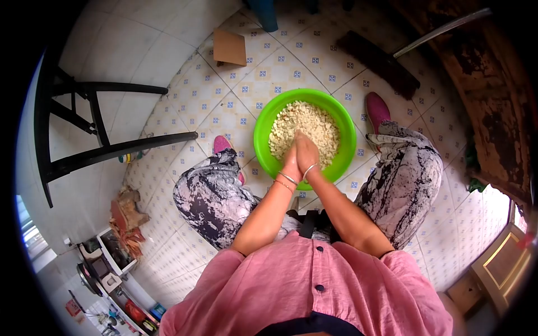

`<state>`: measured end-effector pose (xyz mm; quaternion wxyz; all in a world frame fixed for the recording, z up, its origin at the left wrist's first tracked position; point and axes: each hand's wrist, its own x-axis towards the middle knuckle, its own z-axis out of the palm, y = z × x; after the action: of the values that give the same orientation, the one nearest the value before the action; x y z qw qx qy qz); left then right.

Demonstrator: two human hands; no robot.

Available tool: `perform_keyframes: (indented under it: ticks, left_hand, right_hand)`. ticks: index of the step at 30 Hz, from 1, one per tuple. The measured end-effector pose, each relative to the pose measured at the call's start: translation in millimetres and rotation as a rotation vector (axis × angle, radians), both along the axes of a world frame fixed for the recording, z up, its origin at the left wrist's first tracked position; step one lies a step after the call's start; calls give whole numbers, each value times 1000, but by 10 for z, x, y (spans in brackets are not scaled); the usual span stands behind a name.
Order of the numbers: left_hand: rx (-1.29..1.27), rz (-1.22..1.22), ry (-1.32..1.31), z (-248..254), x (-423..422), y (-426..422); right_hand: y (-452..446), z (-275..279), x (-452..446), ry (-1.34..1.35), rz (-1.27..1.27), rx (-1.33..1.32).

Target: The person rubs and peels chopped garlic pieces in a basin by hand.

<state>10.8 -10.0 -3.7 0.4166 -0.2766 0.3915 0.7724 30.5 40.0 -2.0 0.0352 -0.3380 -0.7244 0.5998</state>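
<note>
A bright green basin (348, 126) stands on the tiled floor between the person's feet. Pale, crumbly pieces (322, 120) fill much of it. My left hand (292, 162) and my right hand (307, 152) are pressed together over the pieces, near the middle of the basin, with the fingertips down by the food. Whatever lies between the palms is hidden. Both wrists wear thin bangles.
A black folding frame (112, 147) is at the left. Brown cardboard (230, 47) lies on the tiles beyond the basin. A dark broom (381, 64) rests at the upper right, near worn wooden furniture (487, 84). Pink shoes (378, 110) flank the basin.
</note>
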Motion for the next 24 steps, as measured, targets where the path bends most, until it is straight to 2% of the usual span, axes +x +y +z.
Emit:
perform_keyframes:
  ticks: [1, 3, 5, 7, 9, 10, 12, 13, 15, 16, 17, 19, 21, 23, 24]
  left_hand:
    - [-81, 27, -33, 75, 79, 41]
    - [0, -30, -95, 97, 81, 50]
    - [-92, -50, -26, 89, 156, 89]
    - [-100, -31, -23, 224, 100, 104]
    - [-54, 8, -139, 319, 42, 78]
    - [-49, 11, -138, 153, 15, 18]
    - [333, 136, -57, -425, -28, -158]
    - [338, 137, -60, -533, -74, -193]
    - [930, -34, 208, -575, -154, -233]
    - [669, -5, 222, -526, -133, -252]
    - [669, -8, 221, -492, -112, -222]
    - [57, 23, -14, -103, -57, -54]
    - [62, 7, -90, 91, 1, 44]
    - [-87, 16, 39, 318, 70, 146]
    - [-76, -23, 62, 310, 60, 146]
  right_hand:
    - [107, 30, -8, -124, -11, -83]
    - [181, -153, -93, -86, -48, -63]
    - [233, -248, -131, -78, -150, -175]
    - [201, -127, -118, -61, -117, -195]
    - [154, -33, -77, -134, 51, -190]
    - [21, -137, -37, -16, 64, -32]
    - [-72, 35, -7, 18, 99, 27]
    - [-91, 128, -12, 50, 132, 77]
    - [-71, 222, -23, 62, 160, 43]
    - [-43, 250, -34, 48, 117, 5]
    - [-16, 273, -60, 38, 73, -35]
    - [22, 189, -81, 25, 29, -85]
    - [151, -135, -127, -51, 28, -74]
    - [186, -363, -178, -79, -32, -136]
    - [187, -317, -212, -55, -98, -205]
